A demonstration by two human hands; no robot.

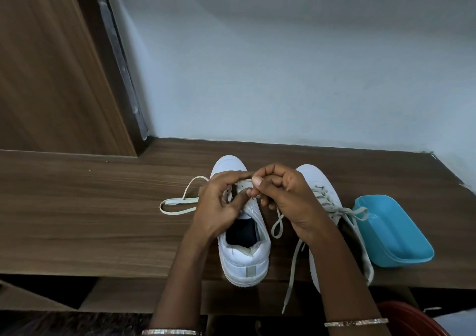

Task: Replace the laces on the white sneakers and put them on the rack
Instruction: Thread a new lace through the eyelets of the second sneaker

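Two white sneakers stand side by side on the wooden top (77, 219), toes toward the wall. The left sneaker (244, 255) has its tongue exposed, and a grey-white lace (177, 204) trails from it in a loop to the left. My left hand (219, 206) holds the sneaker's eyelet side, fingers curled over it. My right hand (286, 199) pinches the lace at the upper eyelets between thumb and forefinger. The right sneaker (324, 191) is laced, its bow loose, with a lace end (291, 279) hanging over the front edge.
A turquoise plastic tray (394, 230) lies just right of the right sneaker. A pale wall runs close behind the shoes, and a wooden door (51, 65) stands at the left. A red round object (412, 320) shows below the front edge at bottom right.
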